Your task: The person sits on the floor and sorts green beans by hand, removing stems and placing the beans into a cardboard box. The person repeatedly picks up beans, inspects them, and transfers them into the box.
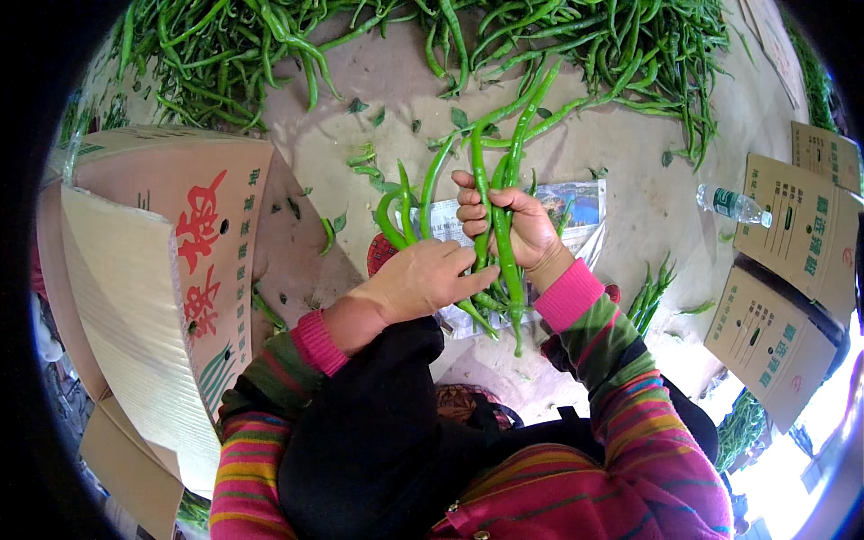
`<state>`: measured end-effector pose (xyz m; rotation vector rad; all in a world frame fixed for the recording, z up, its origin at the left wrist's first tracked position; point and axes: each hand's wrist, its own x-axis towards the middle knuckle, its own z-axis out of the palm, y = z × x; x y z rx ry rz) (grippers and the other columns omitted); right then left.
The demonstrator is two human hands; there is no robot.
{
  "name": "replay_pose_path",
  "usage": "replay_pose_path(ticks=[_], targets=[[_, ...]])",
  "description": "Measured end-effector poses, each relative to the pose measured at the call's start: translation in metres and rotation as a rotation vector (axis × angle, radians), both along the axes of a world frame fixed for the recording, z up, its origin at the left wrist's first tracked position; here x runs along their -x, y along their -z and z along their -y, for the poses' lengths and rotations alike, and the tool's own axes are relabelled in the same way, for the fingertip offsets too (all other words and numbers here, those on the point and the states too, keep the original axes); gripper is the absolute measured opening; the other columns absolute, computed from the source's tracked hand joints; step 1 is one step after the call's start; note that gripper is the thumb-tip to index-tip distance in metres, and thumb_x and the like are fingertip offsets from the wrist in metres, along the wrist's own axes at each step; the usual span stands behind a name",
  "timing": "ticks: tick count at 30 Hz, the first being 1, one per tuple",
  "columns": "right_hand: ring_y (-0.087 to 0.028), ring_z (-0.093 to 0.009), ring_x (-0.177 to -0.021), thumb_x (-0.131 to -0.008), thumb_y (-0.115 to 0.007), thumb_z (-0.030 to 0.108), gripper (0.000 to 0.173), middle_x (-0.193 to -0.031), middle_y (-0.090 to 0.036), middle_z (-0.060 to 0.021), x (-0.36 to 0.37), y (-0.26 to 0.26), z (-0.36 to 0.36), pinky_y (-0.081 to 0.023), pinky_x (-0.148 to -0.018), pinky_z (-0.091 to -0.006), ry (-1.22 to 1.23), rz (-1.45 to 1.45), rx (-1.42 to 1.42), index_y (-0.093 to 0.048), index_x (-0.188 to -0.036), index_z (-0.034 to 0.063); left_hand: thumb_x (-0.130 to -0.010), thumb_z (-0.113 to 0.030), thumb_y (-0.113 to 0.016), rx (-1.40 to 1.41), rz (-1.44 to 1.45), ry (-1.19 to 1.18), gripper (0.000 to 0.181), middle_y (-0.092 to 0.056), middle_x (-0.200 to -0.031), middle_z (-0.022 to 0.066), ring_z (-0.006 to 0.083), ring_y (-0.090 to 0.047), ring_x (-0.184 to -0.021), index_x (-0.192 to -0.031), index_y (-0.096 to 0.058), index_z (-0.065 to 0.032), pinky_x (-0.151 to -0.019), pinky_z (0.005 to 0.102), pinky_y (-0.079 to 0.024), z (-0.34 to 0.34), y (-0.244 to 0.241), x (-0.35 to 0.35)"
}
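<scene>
In front of my body my right hand (516, 223) grips a bunch of long green chili peppers (501, 223). Their tips reach up past my fingers and other ends hang below them. Just to the left, my left hand (432, 277) is curled with its back to me. Several curved green chili peppers (406, 202) stick out above it, held in the fingers, which are partly hidden. Under both hands a newspaper sheet (586, 233) lies on the ground, with more peppers (489, 304) low between my wrists.
Large heaps of green chili peppers (229, 61) spread along the far side. A tall open cardboard box (236, 202) stands at left. Printed cartons (796, 236) and a plastic bottle (732, 204) are at right, near a small pepper bunch (651, 297). Loose leaves (459, 118) litter the ground.
</scene>
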<state>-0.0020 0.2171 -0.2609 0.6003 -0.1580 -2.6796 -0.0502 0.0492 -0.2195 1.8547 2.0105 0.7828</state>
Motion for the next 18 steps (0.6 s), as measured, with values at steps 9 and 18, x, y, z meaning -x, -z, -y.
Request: replay_pose_path(ticks=[9, 18], targets=[[-0.056, -0.018, -0.092, -0.086, -0.041, 0.015, 0.034, -0.103, -0.055, -0.0131, 0.003, 0.002, 0.024, -0.043, -0.083, -0.0300, -0.294, 0.062, -0.345, -0.046, -0.114, -0.0020, -0.063, -0.009, -0.060, -0.352, 0.060, -0.035, 0.011, -0.056, -0.090, 0.0098, 0.0265, -0.056, -0.085, -0.073, -0.055, -0.0061, -0.068, 0.0348, -0.047, -0.004, -0.005, 0.003], [-0.030, -0.004, -0.039, -0.089, -0.043, 0.020, 0.020, -0.053, -0.035, 0.0048, -0.026, -0.002, 0.032, -0.024, -0.035, -0.0205, -0.366, 0.211, -0.985, -0.048, -0.092, 0.0008, -0.078, -0.008, -0.059, -0.236, 0.623, -0.928, 0.016, -0.054, -0.079, 0.0050, 0.0130, -0.055, -0.072, -0.090, -0.050, -0.0030, -0.069, 0.0261, -0.044, 0.006, -0.051, 0.050]])
